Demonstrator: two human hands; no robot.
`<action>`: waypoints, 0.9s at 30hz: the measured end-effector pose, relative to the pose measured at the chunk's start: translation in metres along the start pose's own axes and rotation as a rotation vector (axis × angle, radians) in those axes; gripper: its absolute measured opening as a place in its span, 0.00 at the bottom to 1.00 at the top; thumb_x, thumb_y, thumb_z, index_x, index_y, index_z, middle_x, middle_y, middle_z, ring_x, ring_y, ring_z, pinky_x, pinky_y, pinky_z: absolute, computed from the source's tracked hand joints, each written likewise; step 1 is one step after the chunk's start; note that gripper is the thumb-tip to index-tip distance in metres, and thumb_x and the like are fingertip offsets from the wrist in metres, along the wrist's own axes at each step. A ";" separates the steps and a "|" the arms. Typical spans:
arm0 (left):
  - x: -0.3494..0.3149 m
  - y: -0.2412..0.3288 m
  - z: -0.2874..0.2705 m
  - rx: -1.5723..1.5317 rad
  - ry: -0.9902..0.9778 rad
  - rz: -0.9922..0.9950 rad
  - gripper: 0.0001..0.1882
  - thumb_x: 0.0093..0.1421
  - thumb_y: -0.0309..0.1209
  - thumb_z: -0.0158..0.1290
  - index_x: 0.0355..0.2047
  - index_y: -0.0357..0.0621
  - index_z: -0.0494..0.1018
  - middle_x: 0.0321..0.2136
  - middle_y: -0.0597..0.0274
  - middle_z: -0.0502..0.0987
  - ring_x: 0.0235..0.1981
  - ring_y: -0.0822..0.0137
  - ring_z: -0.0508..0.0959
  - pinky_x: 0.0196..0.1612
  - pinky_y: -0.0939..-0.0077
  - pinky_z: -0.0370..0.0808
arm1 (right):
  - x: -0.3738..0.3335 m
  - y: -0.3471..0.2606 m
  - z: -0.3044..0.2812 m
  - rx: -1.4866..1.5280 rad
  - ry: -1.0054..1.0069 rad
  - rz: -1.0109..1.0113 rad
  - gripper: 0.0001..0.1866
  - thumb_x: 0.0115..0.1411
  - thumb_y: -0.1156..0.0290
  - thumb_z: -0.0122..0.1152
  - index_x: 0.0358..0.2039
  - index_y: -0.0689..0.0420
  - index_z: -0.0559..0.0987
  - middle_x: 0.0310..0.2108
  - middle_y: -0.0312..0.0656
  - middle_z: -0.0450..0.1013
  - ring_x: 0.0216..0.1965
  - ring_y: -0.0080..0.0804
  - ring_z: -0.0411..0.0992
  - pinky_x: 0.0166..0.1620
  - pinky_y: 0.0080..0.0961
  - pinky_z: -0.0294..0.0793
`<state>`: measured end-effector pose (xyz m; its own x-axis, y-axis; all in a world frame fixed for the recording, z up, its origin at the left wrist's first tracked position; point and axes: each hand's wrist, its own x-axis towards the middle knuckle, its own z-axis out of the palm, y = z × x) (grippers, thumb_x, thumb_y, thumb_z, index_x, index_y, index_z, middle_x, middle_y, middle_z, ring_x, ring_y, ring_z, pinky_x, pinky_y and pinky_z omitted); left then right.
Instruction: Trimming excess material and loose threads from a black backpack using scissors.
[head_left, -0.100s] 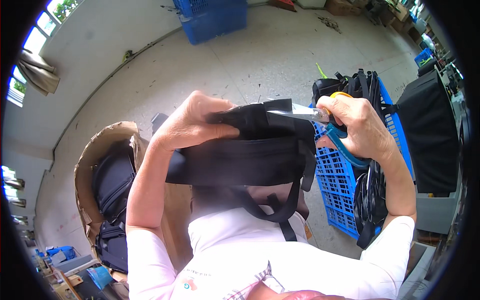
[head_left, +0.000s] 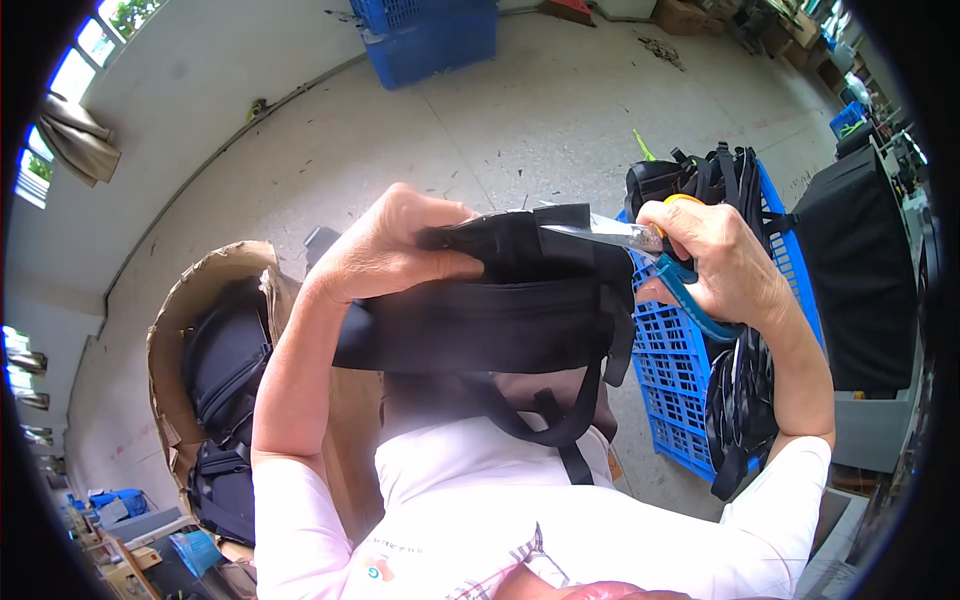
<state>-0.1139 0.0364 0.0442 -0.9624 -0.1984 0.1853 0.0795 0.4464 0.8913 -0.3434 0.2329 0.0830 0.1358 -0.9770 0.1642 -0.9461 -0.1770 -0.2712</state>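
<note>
A black fabric bag [head_left: 460, 330] with a zipped panel and hanging straps lies across my lap. My left hand [head_left: 400, 240] is closed on its upper edge, thumb on the near side and fingers behind. In my right hand [head_left: 715, 260] is a pair of scissors [head_left: 605, 232] with yellow and blue handles, the thumb and fingers on the handles. The blades point left and lie against a short black flap [head_left: 560, 215] at the bag's top edge. How far the blades are apart is hard to see.
To my right stands a blue plastic crate [head_left: 670, 370] full of black bags and straps. A torn cardboard box [head_left: 165, 370] with black bags is at my left. Blue bins [head_left: 435, 50] stand at the far wall side. Black fabric [head_left: 855, 270] hangs at the far right.
The bag's top edge and the scissors have shifted very slightly to the right. Both hands keep their hold.
</note>
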 end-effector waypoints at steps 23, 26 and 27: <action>-0.003 -0.005 0.004 0.056 -0.061 -0.049 0.12 0.45 0.24 0.59 0.32 0.37 0.74 0.19 0.54 0.74 0.19 0.72 0.69 0.26 0.79 0.69 | 0.001 -0.005 -0.006 -0.071 -0.111 0.023 0.30 0.44 0.46 0.63 0.35 0.62 0.72 0.23 0.45 0.70 0.25 0.37 0.71 0.30 0.28 0.72; -0.003 -0.006 0.007 0.028 -0.047 -0.026 0.12 0.45 0.25 0.58 0.32 0.37 0.74 0.19 0.53 0.74 0.20 0.70 0.71 0.26 0.78 0.69 | -0.003 0.000 -0.006 -0.167 -0.053 -0.053 0.28 0.44 0.49 0.64 0.35 0.61 0.72 0.21 0.44 0.70 0.23 0.35 0.71 0.28 0.27 0.72; -0.002 -0.005 0.009 0.031 -0.045 -0.024 0.12 0.45 0.25 0.58 0.32 0.37 0.74 0.19 0.53 0.74 0.20 0.69 0.72 0.26 0.78 0.69 | -0.004 0.000 -0.008 -0.201 -0.052 -0.061 0.28 0.44 0.49 0.64 0.35 0.61 0.72 0.22 0.44 0.70 0.23 0.35 0.71 0.29 0.26 0.72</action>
<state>-0.1144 0.0419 0.0353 -0.9747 -0.1708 0.1445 0.0486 0.4688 0.8820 -0.3458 0.2380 0.0897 0.2051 -0.9708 0.1241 -0.9744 -0.2144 -0.0672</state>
